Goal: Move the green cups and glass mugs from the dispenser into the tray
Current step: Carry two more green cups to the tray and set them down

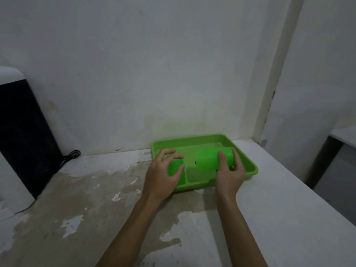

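A green tray (200, 140) sits on the counter against the wall. My left hand (161, 176) grips a green cup (173, 167) lying sideways over the tray's left part. My right hand (230, 172) holds a second green cup (210, 158) on its side over the tray's middle, thumb on top, fingers wrapped round its far end. Both cups are partly hidden by my fingers. No glass mugs are visible.
The dispenser (21, 132), white with a black front, stands at the far left with a black cable (71, 156) beside it. The white counter (279, 199) has worn, peeling patches at left and drops off at its right edge.
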`<action>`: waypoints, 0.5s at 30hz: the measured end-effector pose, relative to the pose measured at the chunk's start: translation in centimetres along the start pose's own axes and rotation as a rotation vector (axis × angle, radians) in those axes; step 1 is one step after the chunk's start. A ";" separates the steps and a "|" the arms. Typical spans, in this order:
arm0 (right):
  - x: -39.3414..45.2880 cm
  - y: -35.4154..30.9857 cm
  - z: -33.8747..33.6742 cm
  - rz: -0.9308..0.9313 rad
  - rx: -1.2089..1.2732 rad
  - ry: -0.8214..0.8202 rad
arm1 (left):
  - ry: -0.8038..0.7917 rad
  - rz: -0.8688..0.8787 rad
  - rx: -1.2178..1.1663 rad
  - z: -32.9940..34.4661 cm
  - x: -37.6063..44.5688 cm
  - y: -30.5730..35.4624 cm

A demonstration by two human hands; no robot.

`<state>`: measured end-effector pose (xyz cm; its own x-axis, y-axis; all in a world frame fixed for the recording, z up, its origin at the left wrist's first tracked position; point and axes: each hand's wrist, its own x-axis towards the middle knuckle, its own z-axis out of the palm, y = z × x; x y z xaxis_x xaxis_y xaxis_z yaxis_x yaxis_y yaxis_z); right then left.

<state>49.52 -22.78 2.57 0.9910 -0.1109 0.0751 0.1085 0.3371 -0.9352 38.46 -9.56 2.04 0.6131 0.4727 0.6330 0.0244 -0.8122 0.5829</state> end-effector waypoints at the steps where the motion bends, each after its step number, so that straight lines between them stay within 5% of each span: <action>1: 0.0 0.1 0.2 -0.093 -0.078 -0.029 | -0.013 -0.010 0.016 0.1 -0.1 -0.3; 4: -0.1 0.4 0.9 -0.294 -0.279 -0.133 | -0.048 -0.013 0.055 0.2 -0.3 -1.0; 15: -0.1 2.9 1.6 -0.561 -0.821 -0.365 | -0.080 -0.017 0.074 0.5 -0.7 -1.9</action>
<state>49.87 -20.33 0.38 0.7937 0.2784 0.5408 0.6068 -0.4253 -0.6715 38.39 -8.52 0.27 0.6728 0.4607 0.5789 0.0922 -0.8285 0.5523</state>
